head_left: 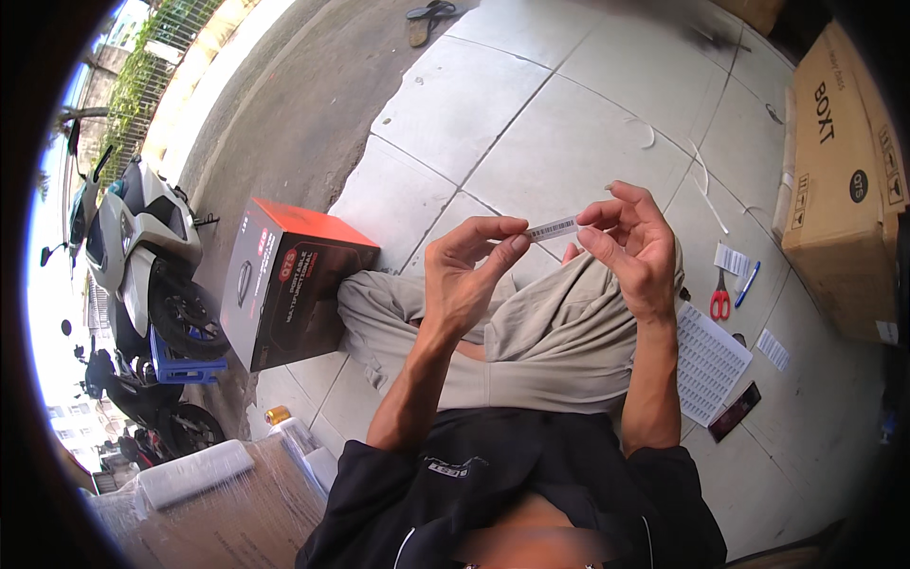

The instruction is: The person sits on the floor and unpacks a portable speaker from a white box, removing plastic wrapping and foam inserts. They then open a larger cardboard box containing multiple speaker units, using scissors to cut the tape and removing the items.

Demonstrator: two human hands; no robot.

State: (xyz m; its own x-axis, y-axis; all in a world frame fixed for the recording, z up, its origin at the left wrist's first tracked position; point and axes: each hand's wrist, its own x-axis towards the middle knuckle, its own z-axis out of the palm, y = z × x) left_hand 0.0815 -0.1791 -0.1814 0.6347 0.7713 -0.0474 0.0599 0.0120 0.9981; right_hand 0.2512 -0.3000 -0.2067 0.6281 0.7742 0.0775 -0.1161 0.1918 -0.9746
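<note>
A small barcode label strip [553,229] is stretched between my two hands, above my crossed legs. My left hand [466,268] pinches its left end between thumb and forefinger. At the other end, my right hand [633,248] grips the strip with thumb and fingertips, its remaining fingers curled and partly raised. By my left knee stands a black and orange product box [301,284], tilted in the view. A sheet of printed labels [709,365] lies on the floor tiles to my right.
Beside the sheet are red-handled scissors [720,302], a blue pen [748,284], label pieces [773,351] and a phone [735,413]. A large cardboard carton [839,190] stands far right. A wrapped carton [223,512] is lower left; motorbikes [142,237] are parked beyond.
</note>
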